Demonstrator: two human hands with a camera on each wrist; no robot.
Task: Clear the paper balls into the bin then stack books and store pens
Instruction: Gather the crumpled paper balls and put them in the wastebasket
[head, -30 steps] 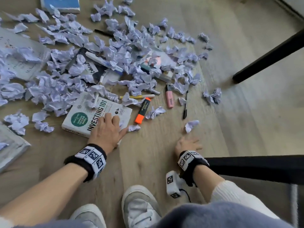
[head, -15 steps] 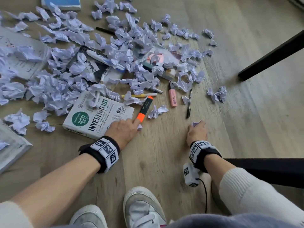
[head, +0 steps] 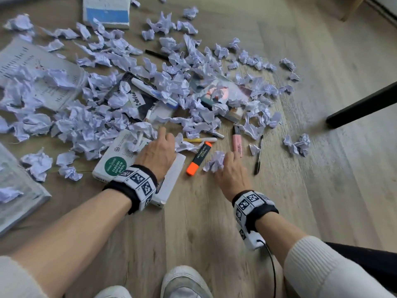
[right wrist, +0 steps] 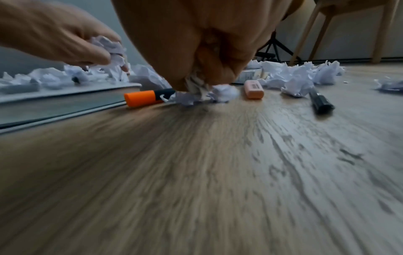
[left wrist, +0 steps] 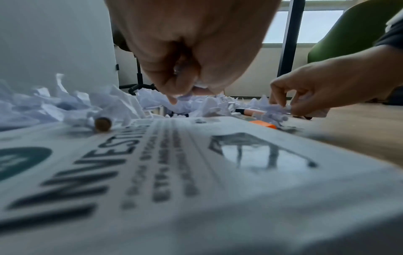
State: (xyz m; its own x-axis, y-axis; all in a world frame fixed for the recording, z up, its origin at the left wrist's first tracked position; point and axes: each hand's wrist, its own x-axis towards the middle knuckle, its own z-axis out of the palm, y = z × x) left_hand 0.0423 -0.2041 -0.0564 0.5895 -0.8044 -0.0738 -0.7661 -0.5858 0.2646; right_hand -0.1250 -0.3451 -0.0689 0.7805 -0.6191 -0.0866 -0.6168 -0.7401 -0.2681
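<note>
Crumpled paper balls [head: 103,130] litter the wooden floor among books and pens. My left hand [head: 165,136] hovers over the far edge of the white "Investing 101" book [head: 116,166], its fingers curled round a paper ball [right wrist: 109,46]. My right hand [head: 225,160] grips another paper ball [head: 214,161] on the floor, right beside the orange highlighter [head: 198,158]. In the right wrist view the ball [right wrist: 196,91] bulges out under the curled fingers. A pink highlighter [head: 237,140], a black pen [head: 257,158] and a yellow pen [head: 199,139] lie close by.
More books lie half buried under paper: a dark one [head: 137,97], a blue-and-white one [head: 107,14] at the back, large pale ones [head: 19,61] at left. A black furniture leg [head: 361,106] crosses at right. My shoes [head: 182,282] are at the bottom. No bin is in view.
Both hands have moved forward. The left went from the book's near right corner to its far edge. The right took a ball, then shifted left onto the ball beside the orange highlighter.
</note>
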